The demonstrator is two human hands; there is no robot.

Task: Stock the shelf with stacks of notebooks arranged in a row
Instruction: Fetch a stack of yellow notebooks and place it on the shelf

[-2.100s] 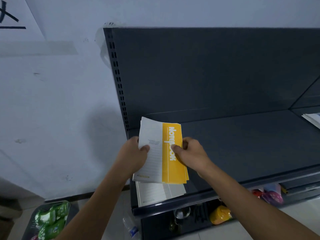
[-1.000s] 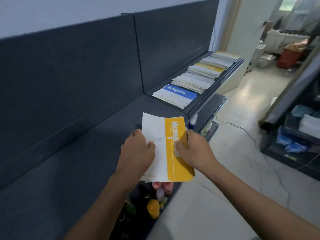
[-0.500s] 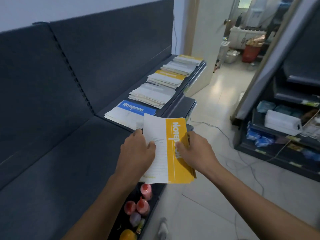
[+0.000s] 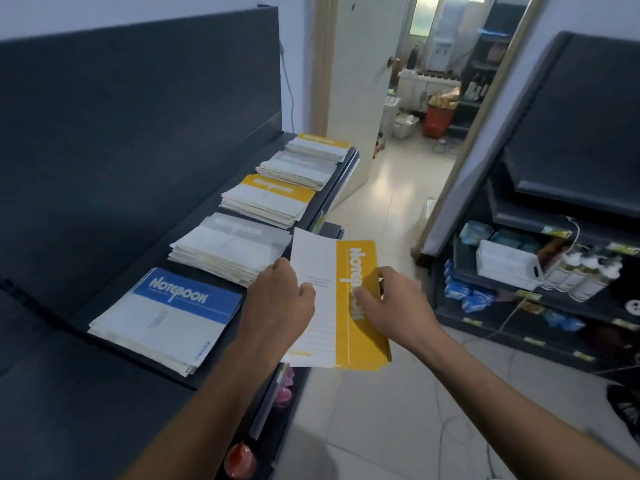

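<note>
The shop had a long dark shelf against a pale wall, with a tiled floor beside it. A row of notebook stacks lay on the shelf, ahead of the hands and to their left. The nearest one, the blue-topped stack, lay just left of the left hand. Past it came a grey stack, then a yellow-topped stack, then more further off.

Both hands gripped a thin bunch of yellow notebooks. The left hand held the white side with its thumb on top. The right hand held the yellow side the same way. The bunch was up in the air, over the front edge of the shelf, with the floor under its right part.

The bare bit of shelf below and left of the left hand looked like the next spot in the row. The bunch could slide apart, because the covers looked smooth and the hands held only its sides. Loose ones would likely drop to the floor. Swinging it left too low could also bump the blue-topped stack crooked.
</note>
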